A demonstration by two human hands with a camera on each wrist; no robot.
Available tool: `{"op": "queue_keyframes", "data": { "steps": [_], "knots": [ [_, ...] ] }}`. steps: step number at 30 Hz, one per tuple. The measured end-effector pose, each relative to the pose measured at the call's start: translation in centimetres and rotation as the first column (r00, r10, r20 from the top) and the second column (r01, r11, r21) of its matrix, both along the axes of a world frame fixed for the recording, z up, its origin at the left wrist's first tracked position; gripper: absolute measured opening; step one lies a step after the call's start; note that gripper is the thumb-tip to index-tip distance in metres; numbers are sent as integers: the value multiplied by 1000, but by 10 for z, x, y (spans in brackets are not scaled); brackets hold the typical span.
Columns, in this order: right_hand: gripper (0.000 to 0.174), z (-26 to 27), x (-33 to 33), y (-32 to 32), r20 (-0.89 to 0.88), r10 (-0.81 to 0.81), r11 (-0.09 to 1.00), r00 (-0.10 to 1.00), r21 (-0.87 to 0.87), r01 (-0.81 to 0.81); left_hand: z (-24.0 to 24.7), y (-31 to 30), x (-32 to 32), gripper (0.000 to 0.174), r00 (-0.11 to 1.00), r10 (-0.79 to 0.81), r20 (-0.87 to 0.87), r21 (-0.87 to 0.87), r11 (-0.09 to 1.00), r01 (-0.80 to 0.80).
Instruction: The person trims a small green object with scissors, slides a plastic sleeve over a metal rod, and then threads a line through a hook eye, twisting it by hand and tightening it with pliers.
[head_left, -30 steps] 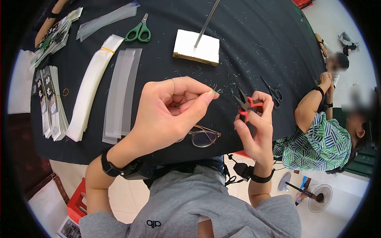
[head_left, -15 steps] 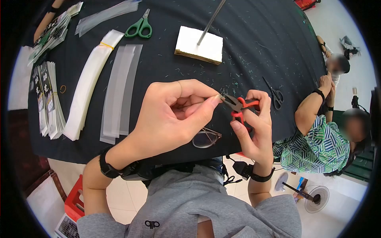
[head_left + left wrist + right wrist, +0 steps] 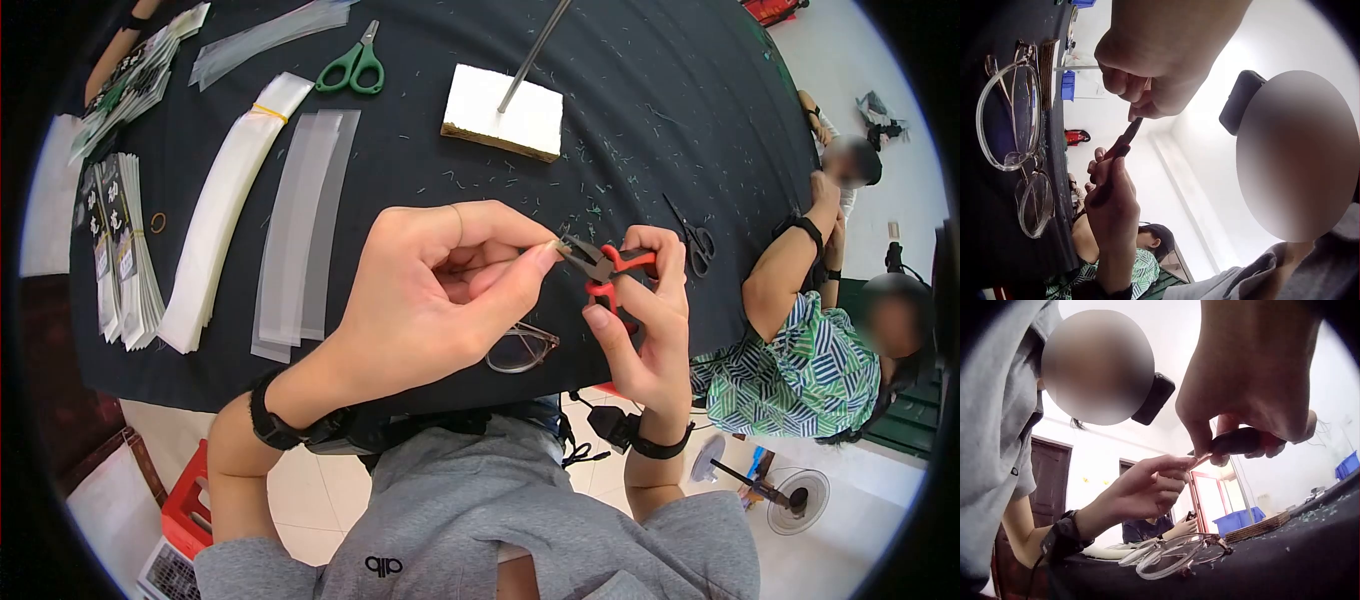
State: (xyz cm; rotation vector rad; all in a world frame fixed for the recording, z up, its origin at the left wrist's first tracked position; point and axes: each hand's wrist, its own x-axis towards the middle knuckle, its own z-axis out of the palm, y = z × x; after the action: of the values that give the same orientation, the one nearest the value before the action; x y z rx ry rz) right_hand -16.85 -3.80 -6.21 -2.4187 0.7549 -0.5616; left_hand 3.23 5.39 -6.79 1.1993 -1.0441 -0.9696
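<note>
My left hand (image 3: 435,290) pinches a tiny thin piece between thumb and forefinger, mostly hidden by the fingertips. My right hand (image 3: 652,325) grips small red-handled pliers (image 3: 597,264), a finger and thumb around the handles. The dark pliers' tips meet the left fingertips, above the table. In the left wrist view the pliers (image 3: 1125,139) reach up to the left thumb. Below the hands lies a pair of glasses (image 3: 1009,119) on the black cloth, partly covered by the left hand in the head view.
A white-topped block (image 3: 500,105) holds an upright metal rod (image 3: 532,55). Green scissors (image 3: 352,76), clear plastic sleeves (image 3: 305,230), a banded white stack (image 3: 228,210) and printed packets (image 3: 128,255) lie leftward. Dark scissors (image 3: 698,245) lie right, near another person (image 3: 790,360). Green clippings dot the cloth.
My right hand has brought the pliers leftward to the left fingertips, their tips closing in on the tiny piece. My left hand keeps its pinch. Over the last half second little has moved.
</note>
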Motion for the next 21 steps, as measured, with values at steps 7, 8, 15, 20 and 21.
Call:
{"op": "queue_keyframes", "data": {
  "steps": [7, 8, 15, 20, 21],
  "knots": [
    [19, 1, 0, 1, -20, -24, 999, 999, -27, 24, -1, -2, -1, 8, 1000, 13, -8, -18, 1000, -13],
    [19, 1, 0, 1, -28, -31, 999, 999, -21, 30, -1, -2, 0, 8, 1000, 12, 15, -23, 1000, -12],
    [20, -1, 0, 4, 0, -35, 999, 999, -41, 35, -1, 0, -2, 8, 999, 14, 46, -19, 1000, -13],
    [16, -4, 0, 7, 90, -126, 991, 988, 47, 122, -5, -2, -2, 8, 998, 55, -4, -9, 998, -55],
    [15, -5, -1, 8, 162, -207, 973, 965, 139, 185, -6, -3, -2, 8, 997, 82, -1, 8, 997, -82]
  ]
}}
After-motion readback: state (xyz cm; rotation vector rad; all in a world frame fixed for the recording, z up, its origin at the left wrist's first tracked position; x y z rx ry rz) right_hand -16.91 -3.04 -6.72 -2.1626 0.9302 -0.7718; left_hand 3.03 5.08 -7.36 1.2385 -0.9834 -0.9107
